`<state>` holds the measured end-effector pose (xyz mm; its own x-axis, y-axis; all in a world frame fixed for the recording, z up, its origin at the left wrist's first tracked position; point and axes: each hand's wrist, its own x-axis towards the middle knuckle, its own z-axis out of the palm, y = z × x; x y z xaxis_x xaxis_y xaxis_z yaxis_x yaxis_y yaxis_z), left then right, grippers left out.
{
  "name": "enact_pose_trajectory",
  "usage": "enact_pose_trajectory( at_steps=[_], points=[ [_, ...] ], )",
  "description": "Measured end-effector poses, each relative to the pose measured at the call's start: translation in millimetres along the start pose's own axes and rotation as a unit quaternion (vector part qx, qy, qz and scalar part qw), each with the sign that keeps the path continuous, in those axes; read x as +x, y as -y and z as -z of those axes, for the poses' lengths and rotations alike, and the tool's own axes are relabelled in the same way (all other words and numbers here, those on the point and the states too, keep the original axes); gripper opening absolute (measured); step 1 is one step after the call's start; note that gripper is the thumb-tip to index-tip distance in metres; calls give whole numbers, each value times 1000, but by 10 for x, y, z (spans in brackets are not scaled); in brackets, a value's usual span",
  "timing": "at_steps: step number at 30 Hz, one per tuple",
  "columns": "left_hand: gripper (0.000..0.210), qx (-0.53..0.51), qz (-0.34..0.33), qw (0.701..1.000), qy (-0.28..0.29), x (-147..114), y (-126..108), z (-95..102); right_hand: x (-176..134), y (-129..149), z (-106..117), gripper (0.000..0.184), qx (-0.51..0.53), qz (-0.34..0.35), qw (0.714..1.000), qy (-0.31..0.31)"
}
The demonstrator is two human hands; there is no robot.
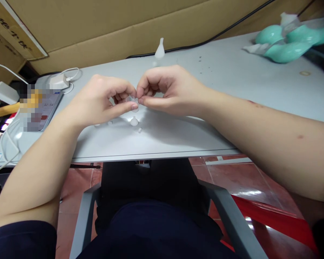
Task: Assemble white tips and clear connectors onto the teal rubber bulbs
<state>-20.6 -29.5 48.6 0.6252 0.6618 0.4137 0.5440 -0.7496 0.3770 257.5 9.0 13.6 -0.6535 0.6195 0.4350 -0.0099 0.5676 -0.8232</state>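
Left hand: centre left of frame (112, 97); thumb and forefinger pinching a small, clear, rounded plastic piece (130, 98).
Right hand: centre of frame (170, 90); thumb and forefinger tips drawn close at the clear piece's right edge, other fingers curled; cannot tell whether they grip it.
Clear piece: mid-frame, above the pale grey tabletop (218, 79), partly hidden by fingers.
Below hands: small white domed plastic piece with nub (134, 121); tiny white bit (140, 130) just beside, lower right.
Top centre: white tapered cone-shaped piece (160, 49), upright.
Upper right: glossy teal rounded objects (288, 45).
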Motion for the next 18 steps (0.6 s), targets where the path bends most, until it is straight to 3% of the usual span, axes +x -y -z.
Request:
enact_pose_trajectory(
  at_steps=[6, 12, 18],
  points=[
    [22, -19, 5, 1000, -1, 11, -22, 1, 7, 17, 15, 24, -31, -15, 999, -20],
    [28, -11, 21, 1000, 0, 11, -38, -9, 2, 24, 14, 27, -22, -10, 1000, -1],
    [20, -7, 6, 1000, 5, 13, -52, 5, -8, 22, 8, 26, -30, -15, 999, -1]
  ],
)
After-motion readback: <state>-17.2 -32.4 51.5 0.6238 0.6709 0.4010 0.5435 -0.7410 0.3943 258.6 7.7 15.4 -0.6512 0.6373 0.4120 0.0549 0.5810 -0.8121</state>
